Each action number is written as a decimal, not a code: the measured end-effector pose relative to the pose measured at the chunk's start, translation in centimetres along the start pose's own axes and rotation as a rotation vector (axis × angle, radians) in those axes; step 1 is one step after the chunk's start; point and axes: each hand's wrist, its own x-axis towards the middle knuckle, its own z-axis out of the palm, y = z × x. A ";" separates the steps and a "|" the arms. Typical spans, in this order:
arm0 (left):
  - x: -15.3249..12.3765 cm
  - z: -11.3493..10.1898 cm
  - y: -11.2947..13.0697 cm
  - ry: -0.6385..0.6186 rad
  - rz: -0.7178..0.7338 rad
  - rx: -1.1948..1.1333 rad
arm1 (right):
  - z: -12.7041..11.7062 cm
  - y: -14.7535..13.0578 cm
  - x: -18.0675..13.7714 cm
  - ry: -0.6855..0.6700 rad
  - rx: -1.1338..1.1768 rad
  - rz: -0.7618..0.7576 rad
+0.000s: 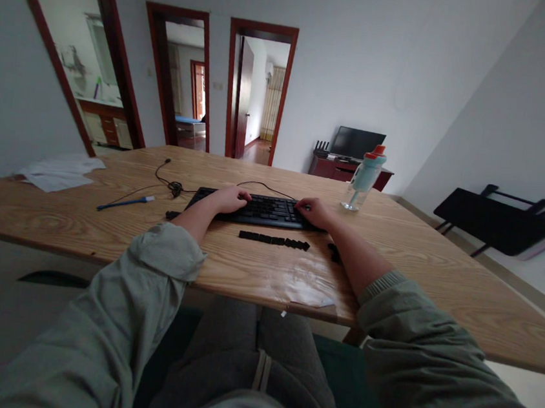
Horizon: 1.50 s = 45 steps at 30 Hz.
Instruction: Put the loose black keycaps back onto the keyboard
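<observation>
A black keyboard (271,212) lies on the wooden table in front of me. My left hand (228,200) rests over its left part, fingers curled against it. Over the keyboard's right end is my right hand (315,213), its fingers drawn together at the keys; anything between the fingertips is too small to make out. A row of black keycaps (273,240) lies along the near side of the keyboard, the right ones slightly askew. More small black pieces (333,252) sit beside my right forearm, partly hidden by it.
A blue brush (125,203) and a coiled cable (175,188) lie left of the keyboard. White cloth or paper (59,172) is at the table's far left. A clear bottle with a red lid (364,180) stands behind my right hand. Clear film (300,285) covers the near edge.
</observation>
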 end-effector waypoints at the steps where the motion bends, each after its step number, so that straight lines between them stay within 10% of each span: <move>1: 0.0 0.0 -0.1 0.000 0.005 0.000 | 0.0 0.0 0.0 0.007 0.003 0.002; 45: 0.3 0.4 -0.2 0.014 0.002 0.030 | -0.4 -2.3 -1.3 -0.053 -0.259 0.072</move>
